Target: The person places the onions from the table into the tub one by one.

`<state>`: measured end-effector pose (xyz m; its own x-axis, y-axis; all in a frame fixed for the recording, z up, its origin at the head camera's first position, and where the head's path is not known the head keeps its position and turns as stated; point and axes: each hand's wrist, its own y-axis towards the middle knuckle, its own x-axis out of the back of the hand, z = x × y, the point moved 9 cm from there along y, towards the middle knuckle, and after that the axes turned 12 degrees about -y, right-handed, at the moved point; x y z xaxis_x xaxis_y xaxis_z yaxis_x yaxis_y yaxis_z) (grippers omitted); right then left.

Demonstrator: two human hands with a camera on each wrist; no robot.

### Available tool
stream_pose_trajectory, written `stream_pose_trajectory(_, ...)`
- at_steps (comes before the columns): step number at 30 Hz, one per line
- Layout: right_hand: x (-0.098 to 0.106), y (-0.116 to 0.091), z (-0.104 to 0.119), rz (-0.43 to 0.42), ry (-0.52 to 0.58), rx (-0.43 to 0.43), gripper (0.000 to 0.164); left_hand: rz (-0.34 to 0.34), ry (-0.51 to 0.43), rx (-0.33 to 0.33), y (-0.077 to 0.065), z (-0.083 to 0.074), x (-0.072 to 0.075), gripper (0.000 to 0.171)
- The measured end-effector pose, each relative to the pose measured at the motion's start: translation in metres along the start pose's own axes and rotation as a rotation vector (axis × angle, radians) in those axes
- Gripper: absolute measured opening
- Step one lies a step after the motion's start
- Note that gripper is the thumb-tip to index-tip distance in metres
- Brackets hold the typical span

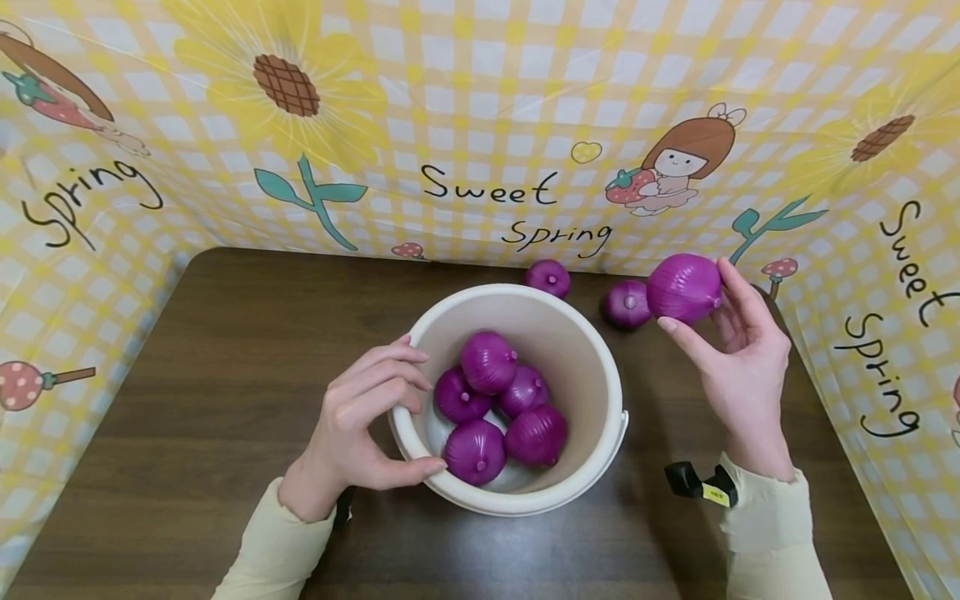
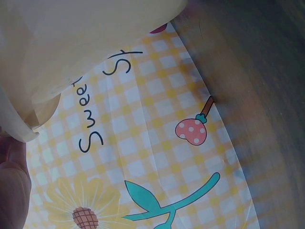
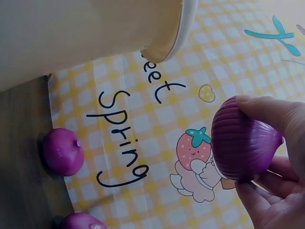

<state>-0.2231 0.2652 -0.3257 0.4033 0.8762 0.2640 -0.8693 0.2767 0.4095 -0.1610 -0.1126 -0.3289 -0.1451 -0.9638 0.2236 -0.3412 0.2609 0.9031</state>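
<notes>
A white bucket (image 1: 585, 367) stands in the middle of the table, with several purple onions (image 1: 488, 362) lying at its bottom. My left hand (image 1: 360, 417) grips the bucket's left rim, fingers over the far side and thumb at the near side. Up at the right, my right hand (image 1: 746, 367) holds another purple onion (image 1: 684, 289) between thumb and fingers, raised above the table. The right wrist view shows this onion (image 3: 243, 143) from the side, its pointed end toward the palm. In the left wrist view the bucket (image 2: 95, 38) fills the upper left.
Two more onions lie on the wooden table (image 1: 225, 375) behind the bucket: one (image 1: 547, 278) near the back edge, the other (image 1: 628, 303) farther right, beside the raised onion in the head view. A yellow checked cloth (image 1: 480, 100) with printed flowers surrounds the back and sides.
</notes>
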Motion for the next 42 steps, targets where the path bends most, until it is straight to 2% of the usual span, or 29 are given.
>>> stream_pose_trajectory(33,-0.005,-0.009,0.029,0.031,0.100,0.068,0.077,-0.002,-0.003,-0.011,0.000,0.000,0.001,0.047)
stream_pose_trajectory(42,-0.009,-0.013,0.040,0.044,0.150,0.119,0.077,-0.003,-0.003,-0.010,0.001,0.000,0.001,0.047)
